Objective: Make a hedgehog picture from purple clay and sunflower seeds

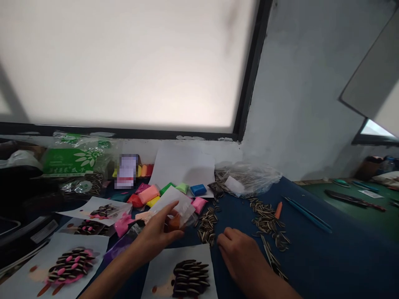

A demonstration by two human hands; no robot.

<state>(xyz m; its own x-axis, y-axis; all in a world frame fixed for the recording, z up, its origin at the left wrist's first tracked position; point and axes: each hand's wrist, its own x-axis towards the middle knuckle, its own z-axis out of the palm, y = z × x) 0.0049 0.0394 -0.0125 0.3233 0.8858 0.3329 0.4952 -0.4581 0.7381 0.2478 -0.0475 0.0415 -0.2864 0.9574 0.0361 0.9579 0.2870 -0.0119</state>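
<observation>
My left hand reaches over the pile of clay packets, its thumb and fingers around a clear plastic packet of orange-brown clay. My right hand rests on the blue cloth with its fingers curled in; whatever may be inside them is hidden. Between the hands lies a small heap of striped sunflower seeds. Below sits a paper sheet bearing a hedgehog with a tan face and rows of seeds for spines. A second seed heap is beyond my right hand.
Finished-looking hedgehog sheets lie at left. Coloured clay packets cluster behind my left hand. A green seed bag and a clear bag stand near the wall. Tweezers, an orange stick and blue pens lie right.
</observation>
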